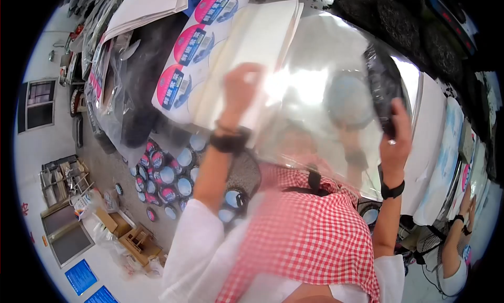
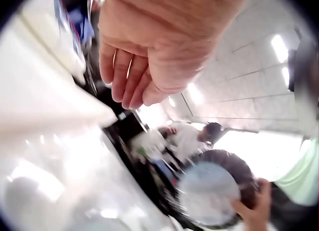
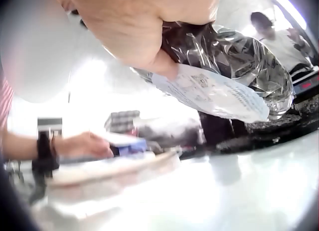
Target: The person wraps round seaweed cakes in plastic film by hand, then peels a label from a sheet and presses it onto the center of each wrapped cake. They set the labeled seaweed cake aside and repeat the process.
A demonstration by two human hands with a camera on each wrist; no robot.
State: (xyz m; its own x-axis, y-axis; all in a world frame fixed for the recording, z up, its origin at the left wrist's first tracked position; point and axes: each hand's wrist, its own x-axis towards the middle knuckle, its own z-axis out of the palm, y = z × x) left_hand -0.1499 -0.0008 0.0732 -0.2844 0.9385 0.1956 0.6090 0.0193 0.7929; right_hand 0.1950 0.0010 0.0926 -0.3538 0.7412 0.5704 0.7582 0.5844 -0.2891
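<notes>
My right hand (image 1: pixel 396 140) grips the near edge of a round pack of dried seaweed (image 1: pixel 379 80), dark under shiny clear film, above a mirror-like metal tabletop (image 1: pixel 310 51). In the right wrist view, the thumb presses a pale blue printed round label (image 3: pixel 214 94) on the pack's flat face. The left wrist view shows that label side of the seaweed pack (image 2: pixel 209 191) too. My left hand (image 1: pixel 240 90), blurred, is over a stack of white backing sheets (image 1: pixel 265 35). Its fingers (image 2: pixel 122 76) hang loosely bent with nothing between them. Beside the stack lies a sheet of pink-and-blue round labels (image 1: pixel 184 51).
Many labelled seaweed packs (image 1: pixel 168 174) lie in a heap below the table's left side. Dark bagged seaweed (image 1: pixel 404 24) fills the far right. Another person's arm (image 1: pixel 455 245) reaches in at the right. Cardboard boxes (image 1: pixel 139 245) stand at the lower left.
</notes>
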